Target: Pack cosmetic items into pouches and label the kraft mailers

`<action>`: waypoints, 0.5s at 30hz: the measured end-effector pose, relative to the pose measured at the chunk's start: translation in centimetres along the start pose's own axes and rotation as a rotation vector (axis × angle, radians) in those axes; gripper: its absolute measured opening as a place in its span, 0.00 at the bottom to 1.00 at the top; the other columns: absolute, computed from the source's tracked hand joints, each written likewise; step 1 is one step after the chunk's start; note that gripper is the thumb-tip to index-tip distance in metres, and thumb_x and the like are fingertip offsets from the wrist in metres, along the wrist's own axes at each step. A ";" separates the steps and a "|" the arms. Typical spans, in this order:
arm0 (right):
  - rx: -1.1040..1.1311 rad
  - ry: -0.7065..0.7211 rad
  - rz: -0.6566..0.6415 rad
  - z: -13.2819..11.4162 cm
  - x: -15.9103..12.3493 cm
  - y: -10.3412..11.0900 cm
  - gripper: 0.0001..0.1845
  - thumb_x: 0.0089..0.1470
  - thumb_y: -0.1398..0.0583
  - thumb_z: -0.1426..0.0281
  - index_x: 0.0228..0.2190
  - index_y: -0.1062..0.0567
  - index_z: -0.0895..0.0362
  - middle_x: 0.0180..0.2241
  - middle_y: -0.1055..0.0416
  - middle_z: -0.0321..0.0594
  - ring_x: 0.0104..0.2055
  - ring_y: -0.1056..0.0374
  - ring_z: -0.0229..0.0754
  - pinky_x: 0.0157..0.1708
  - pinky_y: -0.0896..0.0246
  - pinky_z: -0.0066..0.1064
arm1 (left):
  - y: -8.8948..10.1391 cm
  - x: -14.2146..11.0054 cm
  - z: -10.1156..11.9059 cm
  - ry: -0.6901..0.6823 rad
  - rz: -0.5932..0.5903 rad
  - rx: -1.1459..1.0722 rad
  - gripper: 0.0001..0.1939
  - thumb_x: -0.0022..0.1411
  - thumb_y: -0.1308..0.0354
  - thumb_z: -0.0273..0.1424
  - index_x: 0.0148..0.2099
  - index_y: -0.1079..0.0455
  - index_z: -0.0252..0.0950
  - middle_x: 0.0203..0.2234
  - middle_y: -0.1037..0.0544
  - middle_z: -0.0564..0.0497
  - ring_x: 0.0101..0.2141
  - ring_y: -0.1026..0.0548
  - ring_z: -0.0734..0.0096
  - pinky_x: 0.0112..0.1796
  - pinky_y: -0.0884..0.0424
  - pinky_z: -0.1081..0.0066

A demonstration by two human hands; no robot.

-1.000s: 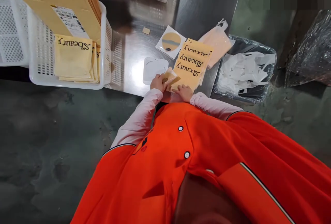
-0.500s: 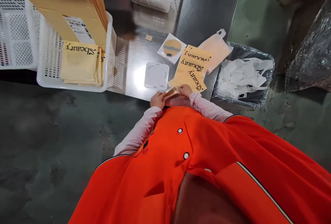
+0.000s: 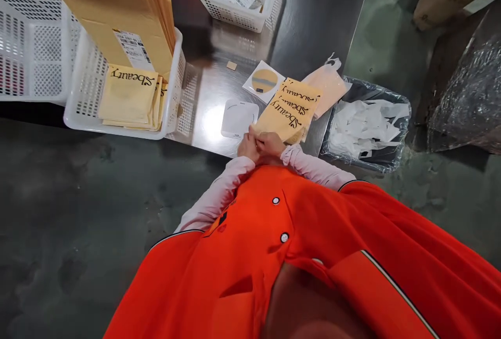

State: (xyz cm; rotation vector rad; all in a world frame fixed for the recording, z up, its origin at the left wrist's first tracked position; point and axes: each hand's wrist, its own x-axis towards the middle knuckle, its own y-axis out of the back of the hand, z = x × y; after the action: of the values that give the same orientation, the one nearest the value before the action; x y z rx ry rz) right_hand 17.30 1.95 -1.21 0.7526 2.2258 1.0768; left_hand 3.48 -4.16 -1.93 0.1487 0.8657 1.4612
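Observation:
My left hand [image 3: 248,148] and my right hand [image 3: 273,144] are close together at the near edge of the steel table, fingers closed. Between them they grip the near left corner of a yellow envelope [image 3: 282,115] printed "Sbeauty". The fingers partly hide that corner. Beneath and behind it lie more envelopes with the same print, overlapping a pinkish plastic bag [image 3: 332,86]. Just beyond my left hand rests a flat white rounded-square piece [image 3: 239,118]. Behind that is a white square card [image 3: 256,90] with a gold disc design.
Left, a white perforated basket [image 3: 117,132] holds large brown mailers [image 3: 105,10] and small yellow envelopes [image 3: 127,96]. Another white basket [image 3: 43,31] stands beside it, a third [image 3: 235,18] farther back. A black-lined bin [image 3: 405,119] with white paper strips [image 3: 364,125] stands right. A small tan square [image 3: 231,66] lies on the table.
My hands have drawn together; before, they were apart, holding the envelope's end between them. The envelope has turned and lies straighter over the others. The whole view has shifted slightly.

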 end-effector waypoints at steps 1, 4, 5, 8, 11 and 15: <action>0.019 -0.018 0.022 -0.2 0.3 -0.2 0.14 0.67 0.43 0.73 0.36 0.17 0.60 0.36 0.20 0.47 0.37 0.31 0.42 0.39 0.45 0.31 | 0.4 0.2 0.5 -0.008 0.046 -0.025 0.56 0.42 0.21 0.37 0.72 0.36 0.36 0.61 0.29 0.32 0.62 0.30 0.34 0.60 0.33 0.51; 0.091 -0.110 0.139 -0.2 0.9 -0.3 0.15 0.66 0.42 0.72 0.31 0.18 0.60 0.34 0.21 0.45 0.36 0.31 0.42 0.38 0.44 0.31 | 2.4 0.9 0.2 -0.016 0.183 -0.213 0.66 0.33 0.17 0.37 0.73 0.40 0.35 0.69 0.37 0.30 0.71 0.43 0.32 0.66 0.41 0.47; 0.131 -0.137 0.191 -0.1 1.0 -0.2 0.15 0.66 0.42 0.71 0.30 0.18 0.60 0.33 0.21 0.45 0.36 0.31 0.42 0.38 0.44 0.30 | 3.2 1.0 -0.4 0.009 0.197 -0.346 0.65 0.31 0.17 0.37 0.72 0.39 0.35 0.69 0.37 0.31 0.71 0.45 0.33 0.67 0.41 0.48; 0.282 -0.177 0.308 -0.4 1.4 0.3 0.16 0.66 0.42 0.69 0.31 0.17 0.59 0.30 0.22 0.41 0.34 0.31 0.41 0.37 0.42 0.29 | 4.4 0.8 -2.4 0.128 0.038 -0.819 0.51 0.32 0.19 0.41 0.60 0.28 0.32 0.59 0.25 0.31 0.65 0.33 0.33 0.62 0.32 0.47; 0.357 -0.139 0.319 -1.9 1.3 0.3 0.13 0.64 0.40 0.69 0.31 0.17 0.58 0.28 0.23 0.40 0.32 0.32 0.39 0.36 0.41 0.29 | 3.4 0.8 -2.9 0.185 -0.097 -1.037 0.40 0.33 0.23 0.44 0.49 0.24 0.30 0.45 0.18 0.33 0.52 0.21 0.35 0.53 0.24 0.46; 0.322 -0.034 0.270 -4.4 -0.1 0.1 0.09 0.62 0.39 0.72 0.36 0.16 0.60 0.32 0.22 0.42 0.33 0.32 0.39 0.38 0.40 0.29 | 1.4 2.2 -1.2 0.099 -0.020 -0.996 0.27 0.41 0.26 0.40 0.43 0.24 0.34 0.40 0.17 0.41 0.51 0.21 0.45 0.52 0.24 0.52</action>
State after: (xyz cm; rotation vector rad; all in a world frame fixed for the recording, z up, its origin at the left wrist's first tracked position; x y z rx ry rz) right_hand 14.35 -0.32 1.23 1.2275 2.3438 0.8218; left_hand 1.42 -2.42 -2.90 -0.6755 0.1374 1.7302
